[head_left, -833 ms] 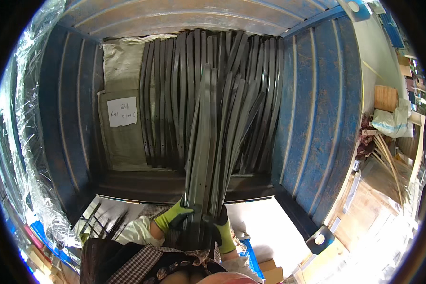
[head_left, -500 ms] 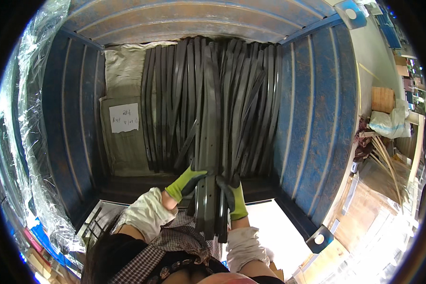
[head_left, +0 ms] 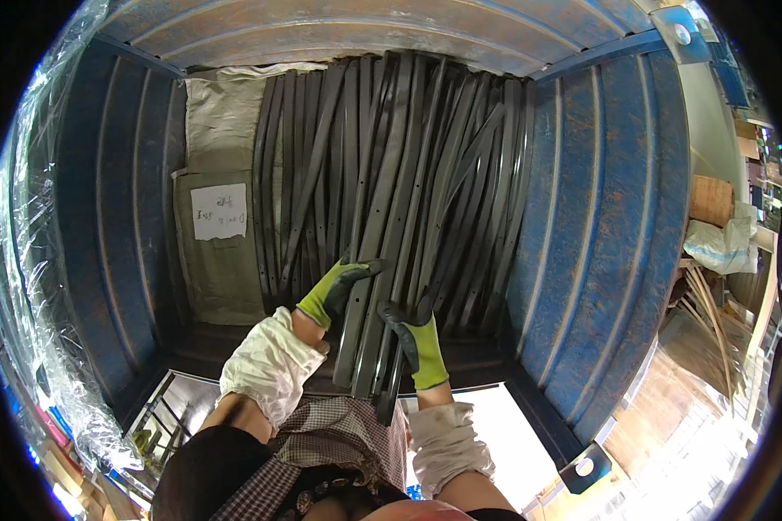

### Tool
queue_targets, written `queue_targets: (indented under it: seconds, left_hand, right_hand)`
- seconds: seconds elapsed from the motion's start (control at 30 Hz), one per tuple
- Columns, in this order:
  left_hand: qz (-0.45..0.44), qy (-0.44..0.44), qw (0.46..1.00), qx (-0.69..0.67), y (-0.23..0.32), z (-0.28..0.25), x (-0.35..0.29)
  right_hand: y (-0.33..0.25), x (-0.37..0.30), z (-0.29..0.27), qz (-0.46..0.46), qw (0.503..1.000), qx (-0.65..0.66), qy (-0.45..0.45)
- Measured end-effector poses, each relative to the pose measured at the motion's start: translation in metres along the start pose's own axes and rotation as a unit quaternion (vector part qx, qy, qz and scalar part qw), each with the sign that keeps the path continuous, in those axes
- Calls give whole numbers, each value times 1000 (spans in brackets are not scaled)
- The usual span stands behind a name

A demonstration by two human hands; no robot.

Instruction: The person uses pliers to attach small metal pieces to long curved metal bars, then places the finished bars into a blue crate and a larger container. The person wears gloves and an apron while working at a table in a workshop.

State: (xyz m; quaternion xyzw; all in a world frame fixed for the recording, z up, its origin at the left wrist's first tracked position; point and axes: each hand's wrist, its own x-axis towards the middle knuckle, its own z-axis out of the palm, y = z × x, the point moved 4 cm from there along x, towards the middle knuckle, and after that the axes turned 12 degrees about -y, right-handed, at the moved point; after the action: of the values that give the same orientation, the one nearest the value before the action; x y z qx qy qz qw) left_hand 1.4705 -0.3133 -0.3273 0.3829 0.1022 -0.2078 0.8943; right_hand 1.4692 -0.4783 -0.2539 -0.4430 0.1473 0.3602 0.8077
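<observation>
Several long, narrow dark strips (head_left: 375, 304), with small holes along them, lie between my hands, their near ends reaching toward my body. My left hand (head_left: 332, 291), in a green glove with dark fingers, is closed around their left side, its fingers over the top. Lower down on the right, my right hand (head_left: 417, 343), in a matching glove, grips the strips' right edge. Beneath and beyond them, many similar dark strips (head_left: 308, 165) lie lengthwise in the blue metal bin (head_left: 573, 226), some crossing at a slant. My fingertips under the strips are hidden.
Grey-green cloth (head_left: 222, 286) lines the bin's left part, with a torn white paper (head_left: 219, 212) on it. Ribbed walls rise on both sides and at the far end. Clear plastic film (head_left: 52, 260) hangs at the left; wooden sticks (head_left: 711, 317) and a sack (head_left: 721, 239) are outside, right.
The strips between my hands have shifted away from my body, and their near ends have swung left. My left hand has moved farther into the bin with them; the right has moved slightly.
</observation>
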Motion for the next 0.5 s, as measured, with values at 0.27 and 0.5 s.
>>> queue_targets:
  seconds: [0.27, 0.5]
  left_hand:
    - [-154, -51, 954, -251, -67, 27, -142]
    - [-191, 30, 908, -373, -4, 106, -226]
  right_hand:
    - [17, -128, 29, 253, 953, -166, 29]
    - [24, -202, 91, -12, 897, -437, 68]
